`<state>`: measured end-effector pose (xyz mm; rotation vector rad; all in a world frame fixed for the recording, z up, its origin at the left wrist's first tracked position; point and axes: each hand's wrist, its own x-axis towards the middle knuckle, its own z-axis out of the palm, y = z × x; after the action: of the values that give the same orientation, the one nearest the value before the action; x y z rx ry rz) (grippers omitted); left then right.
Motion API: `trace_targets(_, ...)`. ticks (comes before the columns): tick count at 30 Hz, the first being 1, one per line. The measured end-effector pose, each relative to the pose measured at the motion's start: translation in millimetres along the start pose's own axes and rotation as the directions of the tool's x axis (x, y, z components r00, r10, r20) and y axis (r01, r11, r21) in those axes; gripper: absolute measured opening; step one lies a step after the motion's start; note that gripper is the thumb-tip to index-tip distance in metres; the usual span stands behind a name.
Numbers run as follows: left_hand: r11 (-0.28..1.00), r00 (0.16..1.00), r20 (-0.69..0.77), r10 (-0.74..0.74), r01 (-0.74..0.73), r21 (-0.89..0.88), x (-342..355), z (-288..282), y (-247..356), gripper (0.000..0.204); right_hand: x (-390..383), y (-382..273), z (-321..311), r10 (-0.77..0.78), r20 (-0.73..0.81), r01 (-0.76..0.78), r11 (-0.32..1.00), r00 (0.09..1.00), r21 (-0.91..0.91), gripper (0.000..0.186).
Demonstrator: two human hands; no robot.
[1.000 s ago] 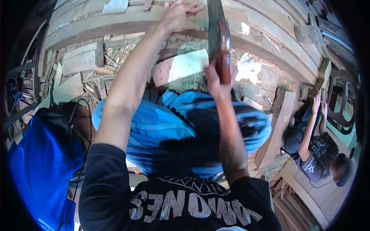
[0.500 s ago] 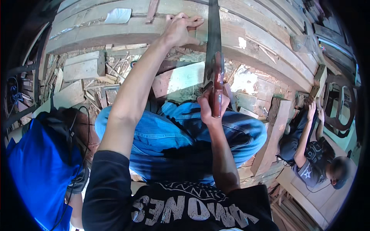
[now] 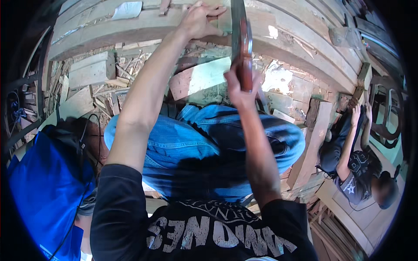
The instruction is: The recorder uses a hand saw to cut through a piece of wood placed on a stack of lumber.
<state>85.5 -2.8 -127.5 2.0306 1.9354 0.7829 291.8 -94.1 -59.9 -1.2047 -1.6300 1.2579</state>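
Observation:
My left hand point(image 3: 200, 19) rests on a pale wooden plank point(image 3: 274, 24), its fingers spread over the wood and its thumb by the near edge. My right hand point(image 3: 240, 89) is closed round the reddish-brown handle point(image 3: 246, 58) of a handsaw, slightly blurred. The saw's long dark blade point(image 3: 236, 15) runs away from me across the planks, just right of my left hand. Below them lie a pale offcut board point(image 3: 200, 76) and wood scraps, in front of my crossed legs in jeans point(image 3: 209, 143).
A co-worker point(image 3: 361, 182) crouches at right, hands on a wooden piece point(image 3: 361, 85). Someone or something in blue fabric point(image 3: 48, 187) is close at left with a black cable. A short timber block point(image 3: 91, 69), a long board point(image 3: 307, 143) and dark curved frames point(image 3: 387, 113) surround me.
The saw and my right hand came back toward me half a second ago and have since moved forward again. My left hand stays on the plank.

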Motion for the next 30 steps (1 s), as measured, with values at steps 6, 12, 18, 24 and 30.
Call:
trace_targets(6, 0.996, 1.000, 0.013, 0.012, -0.011, -0.089, 1, 3, 1, 0.084, -23, 6, -8, -0.161, 0.095, 0.159, 0.987, 0.982, 0.021, 0.017)
trace_targets(12, 0.996, 0.994, 0.085, -0.072, 0.075, -0.041, 4, -16, 1, 0.083, -24, -24, 13, -0.136, -0.033, 0.139, 0.980, 0.990, 0.140, 0.014)
trace_targets(18, 0.992, 0.994, 0.075, -0.076, 0.084, -0.098, 2, -14, 10, 0.084, 5, -4, -5, 0.076, 0.034, -0.079, 0.993, 0.997, 0.092, 0.022)
trace_targets(24, 0.994, 0.991, 0.124, -0.046, 0.057, -0.088, 0, -13, 0, 0.084, -26, 15, 0, -0.153, 0.048, 0.149, 0.986, 0.987, 0.072, 0.018)
trace_targets(30, 0.991, 0.995, 0.070, -0.070, 0.078, -0.109, -1, -7, 4, 0.083, -21, 25, -2, -0.214, 0.024, 0.215, 0.971, 0.977, -0.100, 0.010)
